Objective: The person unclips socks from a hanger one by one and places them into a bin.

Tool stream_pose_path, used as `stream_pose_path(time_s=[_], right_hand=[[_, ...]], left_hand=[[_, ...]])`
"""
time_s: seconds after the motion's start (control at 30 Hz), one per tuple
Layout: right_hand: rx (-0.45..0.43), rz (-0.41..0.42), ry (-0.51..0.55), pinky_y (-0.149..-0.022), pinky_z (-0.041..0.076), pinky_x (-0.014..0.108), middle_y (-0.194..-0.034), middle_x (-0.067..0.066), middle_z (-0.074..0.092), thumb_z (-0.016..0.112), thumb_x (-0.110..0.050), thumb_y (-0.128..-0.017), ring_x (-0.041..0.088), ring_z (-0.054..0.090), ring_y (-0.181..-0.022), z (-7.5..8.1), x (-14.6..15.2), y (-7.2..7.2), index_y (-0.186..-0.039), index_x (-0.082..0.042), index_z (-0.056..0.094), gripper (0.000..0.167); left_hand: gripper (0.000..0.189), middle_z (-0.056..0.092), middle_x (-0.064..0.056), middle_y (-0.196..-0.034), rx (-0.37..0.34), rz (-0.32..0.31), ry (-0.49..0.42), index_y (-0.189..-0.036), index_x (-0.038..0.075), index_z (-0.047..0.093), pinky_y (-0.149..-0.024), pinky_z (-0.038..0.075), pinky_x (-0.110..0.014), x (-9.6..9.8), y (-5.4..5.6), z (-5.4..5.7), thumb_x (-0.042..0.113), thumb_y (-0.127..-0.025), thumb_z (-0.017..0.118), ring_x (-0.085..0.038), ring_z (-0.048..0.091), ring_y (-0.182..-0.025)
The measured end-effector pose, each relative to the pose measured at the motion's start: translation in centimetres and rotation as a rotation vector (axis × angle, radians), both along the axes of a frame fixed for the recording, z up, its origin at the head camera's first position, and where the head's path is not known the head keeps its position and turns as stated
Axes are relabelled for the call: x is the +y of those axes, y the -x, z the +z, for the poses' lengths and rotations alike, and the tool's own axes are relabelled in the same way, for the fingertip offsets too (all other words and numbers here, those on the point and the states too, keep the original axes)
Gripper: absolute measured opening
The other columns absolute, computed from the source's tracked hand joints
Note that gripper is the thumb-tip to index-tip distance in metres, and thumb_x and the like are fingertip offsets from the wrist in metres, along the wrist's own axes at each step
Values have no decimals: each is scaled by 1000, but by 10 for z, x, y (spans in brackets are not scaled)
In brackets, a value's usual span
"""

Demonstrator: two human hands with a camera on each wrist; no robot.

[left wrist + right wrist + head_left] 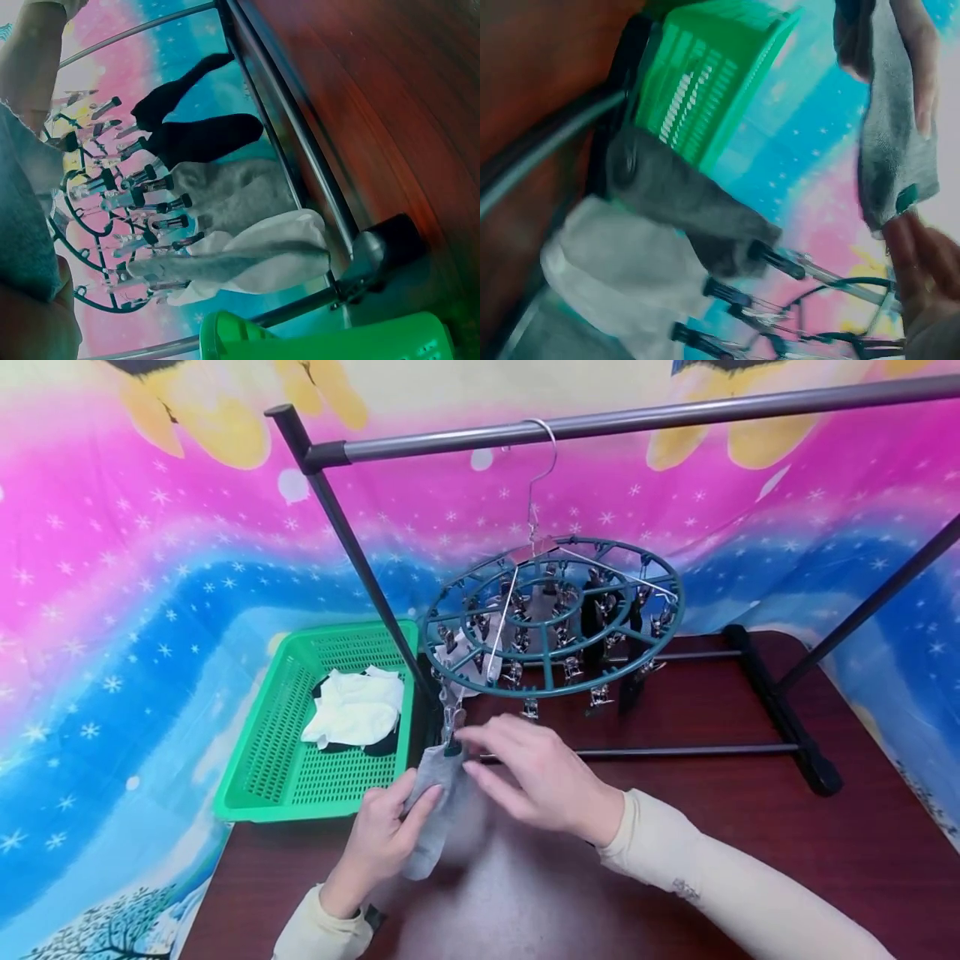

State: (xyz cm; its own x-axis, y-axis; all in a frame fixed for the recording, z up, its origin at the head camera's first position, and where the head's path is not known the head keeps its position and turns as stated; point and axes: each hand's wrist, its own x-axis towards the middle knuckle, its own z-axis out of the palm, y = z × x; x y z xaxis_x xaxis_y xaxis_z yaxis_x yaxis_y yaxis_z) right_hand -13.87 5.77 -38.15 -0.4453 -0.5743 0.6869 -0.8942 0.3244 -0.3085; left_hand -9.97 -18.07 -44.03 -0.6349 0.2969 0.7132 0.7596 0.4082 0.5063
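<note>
Left hand: thumb and fingers pinch the gray sock; the left hand (382,831) is closed on its side, just below the clip.
Right hand: fingers mostly extended and loosely spread, thumb apart from the forefinger; the fingertips of the right hand (551,777) are at the clip, though whether they press it I cannot tell.
Clip: the clip (452,747) hangs below the near left edge of the round hanger (547,672), its green pad on the sock's upper edge.
Table: a dark reddish-brown table (862,860), with a pale sheen in front of the hands.
Rack: a dark metal rack (637,421) stands on it, the hanger hooked over its top bar.
Basket: a green basket (315,812) at the left holds a white cloth (360,702) over something dark.
Backdrop: a pink and blue snowflake backdrop (112,635).
Hanging socks: black socks (202,139), with gray and white pieces beside them, hang from other clips.
Gray sock: the gray sock (427,852) is plain and light, hanging down between the hands, its rounded end lowest.
</note>
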Motion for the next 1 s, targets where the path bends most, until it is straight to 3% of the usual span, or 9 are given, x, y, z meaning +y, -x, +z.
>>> stream_pose_path(time_s=[0.1,0.17,0.3,0.4,0.63,0.9,1.0], right_hand=[[-259,-108,40,-76,55,25,-92,-4,68,66,-24,-102,6,63,-83,-2,-6,8,-121,-9,67,25],[-423,-130,48,-72,54,25,-88,-7,67,64,-28,-104,5,61,-78,-3,-9,15,-120,-11,68,23],[-697,-48,49,-75,52,28,-94,-6,69,59,-31,-106,9,61,-84,-3,-13,27,-118,-16,70,22],[-812,14,58,-76,50,30,-99,-6,69,59,-32,-106,14,60,-88,-3,-13,32,-115,-19,73,21],[-926,59,133,-70,43,28,-91,-3,59,64,-34,-104,19,52,-83,-3,-11,35,-104,-19,72,17],[-950,103,245,-67,36,27,-80,-1,46,65,-23,-103,17,44,-73,-7,-11,35,-92,-10,66,17],[-970,102,270,-67,38,26,-82,-1,51,66,-21,-103,15,46,-74,-7,-12,34,-95,-9,69,15]], left_hand=[[33,29,4,-55,6,3,19,-83,11,55,-45,23,-9,-1,0,0,31,-109,55,4,25,-51],[34,28,5,-55,8,5,31,-83,11,55,-45,23,-9,-1,-1,-1,33,-109,54,4,25,-50],[33,29,5,-56,-15,3,55,-84,12,57,-46,25,-8,-1,-1,-3,33,-109,53,4,26,-51],[29,30,6,-57,-33,-2,69,-86,12,58,-47,27,-8,-1,-1,-4,29,-109,55,3,29,-52],[26,29,6,-57,-52,-2,70,-83,13,54,-46,26,-9,-1,-1,-4,22,-106,60,4,26,-51],[24,28,5,-57,-84,-7,74,-82,13,52,-46,25,-9,-1,2,-6,14,-103,64,5,24,-52],[21,30,5,-56,-95,-5,74,-83,13,55,-46,25,-9,0,2,-6,11,-102,65,6,26,-51]])
